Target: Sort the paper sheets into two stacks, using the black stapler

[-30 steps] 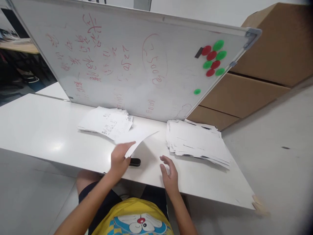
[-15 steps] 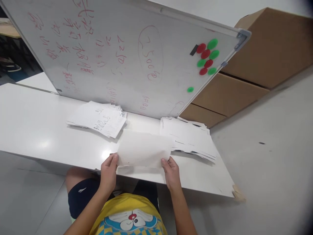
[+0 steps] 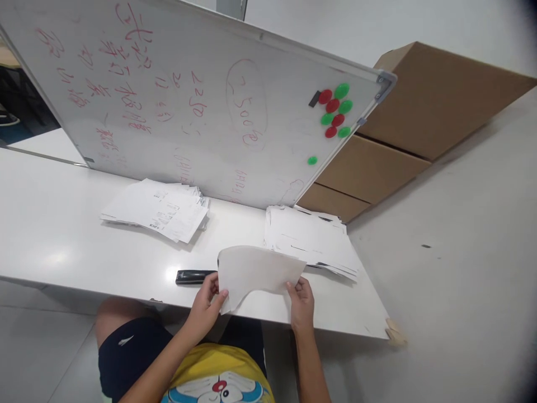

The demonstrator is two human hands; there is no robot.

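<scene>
Held between my two hands is a white sheet of paper (image 3: pixel 260 271), bowed upward along its near edge; I cannot tell whether it is one sheet or more. My left hand (image 3: pixel 210 299) pinches its left corner. At the right corner, my right hand (image 3: pixel 302 299) has the paper between thumb and fingers. Just left of my left hand lies a black stapler-like object (image 3: pixel 193 277), partly hidden by the hand. Behind the held paper to the right sits a stack of papers (image 3: pixel 310 238), and a second printed stack (image 3: pixel 157 210) lies at the back left.
A whiteboard (image 3: pixel 168 129) with red writing and several round magnets (image 3: pixel 333 105) stands along the table's back. Brown cardboard boxes (image 3: pixel 436 101) are piled behind it. The white table (image 3: pixel 54 235) has tape (image 3: pixel 396 331) on its near right corner.
The paper has bent from nearly flat to curved, and my left hand has moved right and nearer to me. More of the black object now shows. The whole view has shifted slightly.
</scene>
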